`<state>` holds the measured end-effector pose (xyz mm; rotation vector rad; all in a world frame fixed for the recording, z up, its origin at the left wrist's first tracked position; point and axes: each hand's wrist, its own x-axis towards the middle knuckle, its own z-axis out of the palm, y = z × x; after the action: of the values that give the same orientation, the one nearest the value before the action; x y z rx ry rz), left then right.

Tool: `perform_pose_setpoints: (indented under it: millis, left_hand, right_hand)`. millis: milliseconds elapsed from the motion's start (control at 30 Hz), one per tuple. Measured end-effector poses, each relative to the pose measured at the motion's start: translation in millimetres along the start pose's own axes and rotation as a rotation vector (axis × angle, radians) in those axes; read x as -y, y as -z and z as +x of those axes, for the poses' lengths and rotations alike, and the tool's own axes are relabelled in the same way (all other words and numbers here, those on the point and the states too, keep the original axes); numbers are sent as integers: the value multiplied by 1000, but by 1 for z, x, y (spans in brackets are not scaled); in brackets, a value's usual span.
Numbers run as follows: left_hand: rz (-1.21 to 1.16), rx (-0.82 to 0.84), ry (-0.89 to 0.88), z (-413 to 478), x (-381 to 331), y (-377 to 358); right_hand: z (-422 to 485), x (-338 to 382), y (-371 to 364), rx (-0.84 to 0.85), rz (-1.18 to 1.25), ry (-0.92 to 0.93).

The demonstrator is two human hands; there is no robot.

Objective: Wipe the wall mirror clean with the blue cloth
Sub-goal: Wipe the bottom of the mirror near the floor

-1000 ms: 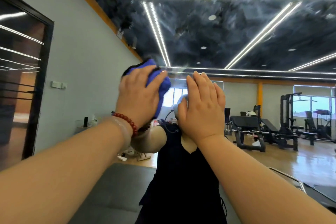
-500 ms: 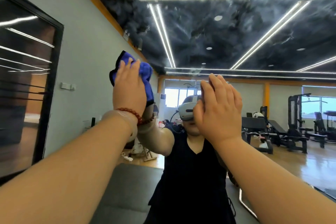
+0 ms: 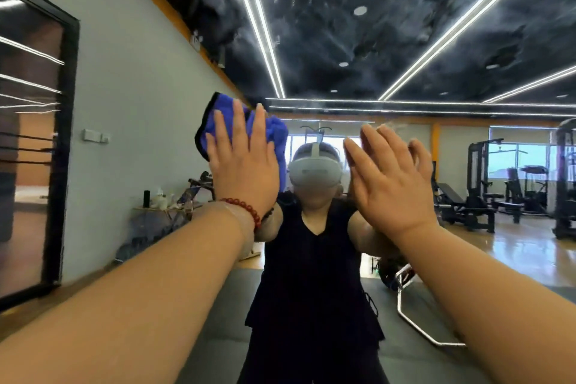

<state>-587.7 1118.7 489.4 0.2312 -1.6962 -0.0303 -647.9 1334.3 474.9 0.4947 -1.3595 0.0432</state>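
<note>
The wall mirror (image 3: 405, 40) fills most of the view and reflects me and a gym; its upper glass shows smears and streaks. My left hand (image 3: 246, 165), with a red bead bracelet on the wrist, presses the folded blue cloth (image 3: 213, 128) flat against the glass at head height, fingers spread over it. The cloth sticks out above and to the left of the fingers. My right hand (image 3: 389, 184) lies flat and bare on the glass, to the right of the reflected headset.
A black-framed dark panel (image 3: 67, 150) stands on the grey wall at the left. A small table with bottles (image 3: 162, 206) sits beside that wall. Reflected gym machines (image 3: 486, 196) fill the right, and a metal bar frame (image 3: 414, 324) lies on the grey mat.
My left hand slid the cloth left and up, then back a little toward the centre. My right hand moved rightward, and the reflected headset now shows between the hands.
</note>
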Motion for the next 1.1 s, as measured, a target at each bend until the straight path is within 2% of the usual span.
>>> perform_pose_setpoints:
  millis: [100, 133, 167, 200, 233, 333, 367, 533, 667, 867, 1033, 1100]
  left_hand:
    - [43, 117, -533, -33, 3, -8]
    - [60, 130, -649, -35, 7, -8]
    - [56, 121, -681, -30, 16, -7]
    - [46, 91, -620, -23, 26, -6]
    - [27, 79, -482, -14, 35, -2]
    - [-67, 144, 12, 11, 53, 11]
    - [-63, 164, 68, 12, 51, 14]
    - [14, 181, -159, -1, 51, 6]
    - [16, 114, -222, 5, 69, 3]
    - [38, 145, -100, 6, 73, 5]
    - [18, 106, 221, 13, 93, 12]
    - [52, 94, 128, 6, 88, 12]
  right_hand:
    - [-3, 10, 1, 6, -70, -12]
    - [-4, 13, 2, 22, -89, -35]
    - [-5, 19, 5, 56, -104, -63]
    - [-4, 26, 8, 94, -108, -89]
    - [-3, 36, 11, 124, -106, -103]
    - [9, 70, 17, 185, -73, -80]
    - [18, 82, 17, 199, -43, -63]
    - [48, 137, -1, 248, 136, -43]
    - [37, 148, -19, 272, 124, -120]
    - [35, 152, -25, 242, 144, -115]
    - [35, 152, -24, 259, 99, -109]
    - [34, 151, -23, 271, 95, -101]
